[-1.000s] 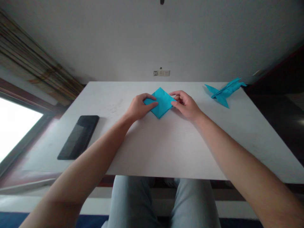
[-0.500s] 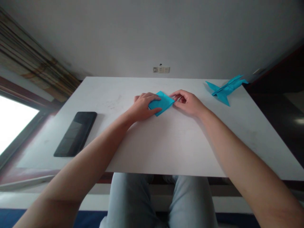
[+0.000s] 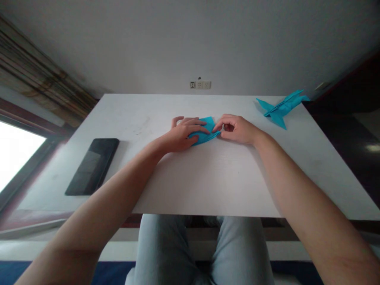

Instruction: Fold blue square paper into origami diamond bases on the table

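Observation:
A small sheet of folded blue paper lies on the white table in front of me, partly hidden by my fingers. Over its left part rests my left hand, fingers spread across the top and the thumb near the lower edge. At the right end of the paper, my right hand pinches a corner between thumb and fingers. The near edge of the paper looks bent up into a narrow fold running toward that pinch.
A blue origami bird sits at the table's far right corner. To the left lies a black smartphone. Wall sockets are just beyond the far edge of the white table. A curtain hangs at left.
The paper has gone from a flat diamond to a shape with its near side folded. My left fingers have slid right over it, and my right hand has closed on its corner.

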Demonstrator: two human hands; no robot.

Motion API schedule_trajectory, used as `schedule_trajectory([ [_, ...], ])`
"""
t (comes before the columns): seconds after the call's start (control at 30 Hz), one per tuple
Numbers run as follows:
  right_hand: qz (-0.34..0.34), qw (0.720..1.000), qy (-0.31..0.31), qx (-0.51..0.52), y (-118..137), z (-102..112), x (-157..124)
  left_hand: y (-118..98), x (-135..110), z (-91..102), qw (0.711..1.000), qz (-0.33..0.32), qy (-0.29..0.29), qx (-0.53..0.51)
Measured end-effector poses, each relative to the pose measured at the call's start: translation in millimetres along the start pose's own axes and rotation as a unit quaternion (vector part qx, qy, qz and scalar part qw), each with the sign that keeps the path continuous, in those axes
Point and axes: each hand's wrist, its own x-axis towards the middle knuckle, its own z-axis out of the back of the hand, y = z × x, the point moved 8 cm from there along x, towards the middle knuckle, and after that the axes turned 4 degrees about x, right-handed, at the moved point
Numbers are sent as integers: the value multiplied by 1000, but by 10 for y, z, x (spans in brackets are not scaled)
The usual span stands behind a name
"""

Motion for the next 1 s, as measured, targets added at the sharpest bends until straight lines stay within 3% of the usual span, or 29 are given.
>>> schedule_trajectory([
  [0.4, -71, 997, -22, 17, -14, 154, -64, 18, -1, 29, 999, 3, -28, -18],
  [0.7, -49, 999, 0, 13, -2, 139, -63, 13, 18, 99, 998, -11, -61, -32],
  [1.0, -4, 998, -52, -44, -60, 15, 24, -58, 50, 98, 995, -30, -64, -64],
])
